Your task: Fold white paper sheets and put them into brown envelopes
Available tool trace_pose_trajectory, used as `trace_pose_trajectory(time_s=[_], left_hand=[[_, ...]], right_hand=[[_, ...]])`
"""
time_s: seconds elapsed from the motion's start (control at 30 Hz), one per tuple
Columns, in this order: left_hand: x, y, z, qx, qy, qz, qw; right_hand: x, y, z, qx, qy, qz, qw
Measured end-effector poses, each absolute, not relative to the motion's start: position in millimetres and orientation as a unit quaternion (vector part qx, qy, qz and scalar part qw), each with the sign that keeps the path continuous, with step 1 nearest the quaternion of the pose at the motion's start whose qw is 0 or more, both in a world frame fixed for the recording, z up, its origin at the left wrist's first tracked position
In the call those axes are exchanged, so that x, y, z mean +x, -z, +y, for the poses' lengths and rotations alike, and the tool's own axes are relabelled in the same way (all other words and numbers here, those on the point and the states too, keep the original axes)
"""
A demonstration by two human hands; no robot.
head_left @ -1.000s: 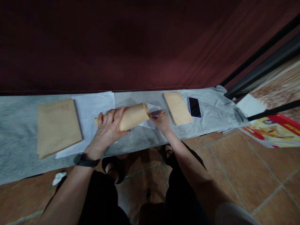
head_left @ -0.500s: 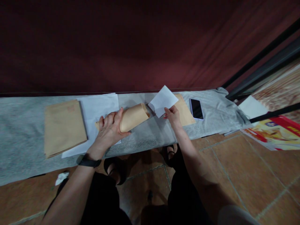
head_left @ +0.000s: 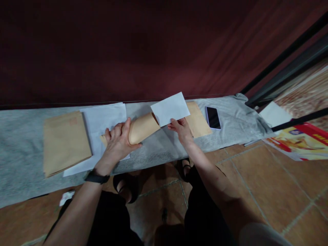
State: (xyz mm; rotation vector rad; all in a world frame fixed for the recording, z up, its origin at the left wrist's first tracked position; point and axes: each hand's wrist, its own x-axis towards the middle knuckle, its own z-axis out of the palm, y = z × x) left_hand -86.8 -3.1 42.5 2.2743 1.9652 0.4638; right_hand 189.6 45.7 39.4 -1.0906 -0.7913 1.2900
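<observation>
My left hand (head_left: 119, 138) is wrapped over a brown paper envelope (head_left: 143, 128), whose mouth bulges apart toward the right. Between the thumb and fingers of my right hand (head_left: 180, 129) is a folded white sheet of paper (head_left: 171, 108). The sheet's left edge meets the envelope's mouth; how far it reaches inside, I cannot tell. Partly behind the right hand lies another brown envelope (head_left: 199, 121). White sheets (head_left: 102, 118) lie under and beside my left hand, next to a stack of brown envelopes (head_left: 66, 141).
A phone (head_left: 213, 118) lies on the grey cloth (head_left: 237, 123) at the right. Behind the narrow surface hangs a dark red curtain (head_left: 143, 65). Black bars (head_left: 289, 65) and a colourful printed box (head_left: 299, 140) are at the right. A crumpled white tissue (head_left: 67, 197) is on the tiled floor.
My right hand has moved left and turned the folded sheet, bringing its edge to the envelope's mouth. My left hand keeps its hold on the envelope.
</observation>
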Motion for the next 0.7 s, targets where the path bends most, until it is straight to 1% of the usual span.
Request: trace_pose_trajectory(time_s=[0.2, 0.37, 0.5, 0.7], left_hand=[[-85, -38, -2, 0.766, -0.151, 0.623, 0.045], [-83, -41, -1, 0.744, -0.152, 0.648, 0.056], [-84, -43, 1, 0.735, -0.146, 0.661, 0.044], [-86, -39, 6, 0.708, -0.146, 0.688, 0.064]], right_hand=[[192, -39, 47, -0.445, -0.568, -0.312, 0.618], [187, -33, 44, -0.465, -0.572, -0.344, 0.582], [191, -28, 46, -0.498, -0.548, -0.389, 0.548], [203, -28, 51, -0.511, -0.519, -0.419, 0.542]])
